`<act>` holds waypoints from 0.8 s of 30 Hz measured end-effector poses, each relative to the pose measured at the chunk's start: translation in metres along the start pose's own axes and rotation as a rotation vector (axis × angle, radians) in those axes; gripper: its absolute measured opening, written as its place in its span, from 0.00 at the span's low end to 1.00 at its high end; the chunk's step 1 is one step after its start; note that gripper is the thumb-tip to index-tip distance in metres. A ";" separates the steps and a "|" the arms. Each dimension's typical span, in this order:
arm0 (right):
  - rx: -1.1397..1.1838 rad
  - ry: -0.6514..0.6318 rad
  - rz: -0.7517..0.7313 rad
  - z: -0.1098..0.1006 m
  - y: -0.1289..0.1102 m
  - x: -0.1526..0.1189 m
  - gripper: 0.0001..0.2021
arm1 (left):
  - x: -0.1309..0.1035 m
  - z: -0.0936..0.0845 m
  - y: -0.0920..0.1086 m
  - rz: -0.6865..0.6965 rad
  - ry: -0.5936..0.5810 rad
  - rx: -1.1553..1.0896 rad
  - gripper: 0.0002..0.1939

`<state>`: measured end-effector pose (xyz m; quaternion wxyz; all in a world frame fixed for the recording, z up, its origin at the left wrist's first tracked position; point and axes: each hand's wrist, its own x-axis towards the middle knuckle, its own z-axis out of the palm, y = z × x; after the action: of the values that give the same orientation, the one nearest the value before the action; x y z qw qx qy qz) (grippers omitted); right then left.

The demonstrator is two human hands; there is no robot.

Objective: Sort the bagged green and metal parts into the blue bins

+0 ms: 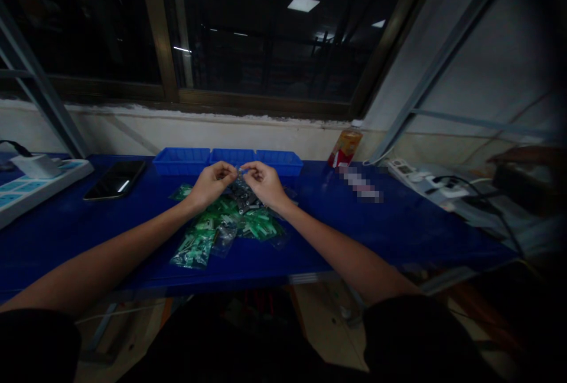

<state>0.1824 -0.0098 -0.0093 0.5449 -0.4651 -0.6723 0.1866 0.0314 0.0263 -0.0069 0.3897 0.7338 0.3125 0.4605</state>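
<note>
Steady your left hand [216, 182] and right hand [264, 182], fingers [227, 168] pinched, apparently on a tiny silvery piece [240, 172], toward the blue bench's [336, 206] far edge.

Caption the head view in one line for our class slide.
Left hand and right hand close together by bagged parts, blue bins behind.

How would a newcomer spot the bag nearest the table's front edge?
On the blue table, find the heap of clear bags. The target bag lies at its front-left corner. Green contents set it apart from the greyer bag on its right.
</note>
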 end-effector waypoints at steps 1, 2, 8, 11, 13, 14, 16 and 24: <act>-0.082 0.017 -0.034 -0.003 0.000 0.002 0.09 | 0.000 -0.001 -0.001 0.002 -0.029 0.080 0.12; -0.163 0.051 -0.081 -0.009 -0.001 0.005 0.09 | 0.001 -0.002 -0.002 0.014 -0.060 0.179 0.12; -0.541 0.419 -0.253 -0.068 0.024 0.035 0.13 | 0.003 -0.017 -0.006 0.220 -0.203 0.744 0.14; -0.753 0.408 -0.124 -0.090 0.045 0.042 0.13 | -0.002 -0.023 -0.001 0.219 -0.272 0.836 0.15; -0.826 0.309 -0.054 -0.093 0.051 0.041 0.12 | -0.007 -0.022 0.004 0.200 -0.325 0.878 0.16; -0.835 0.228 -0.035 -0.091 0.051 0.039 0.12 | -0.009 -0.021 0.007 0.188 -0.356 0.898 0.16; -0.824 0.061 -0.030 -0.082 0.047 0.034 0.11 | -0.014 -0.016 0.009 0.164 -0.415 0.928 0.17; -0.755 -0.274 -0.148 -0.034 0.043 0.017 0.16 | -0.019 -0.005 0.003 0.180 -0.477 0.916 0.18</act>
<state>0.2316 0.0172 -0.0215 0.2531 -0.5536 -0.7916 -0.0530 0.0195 0.0111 -0.0113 0.0478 0.9374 0.3201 0.1284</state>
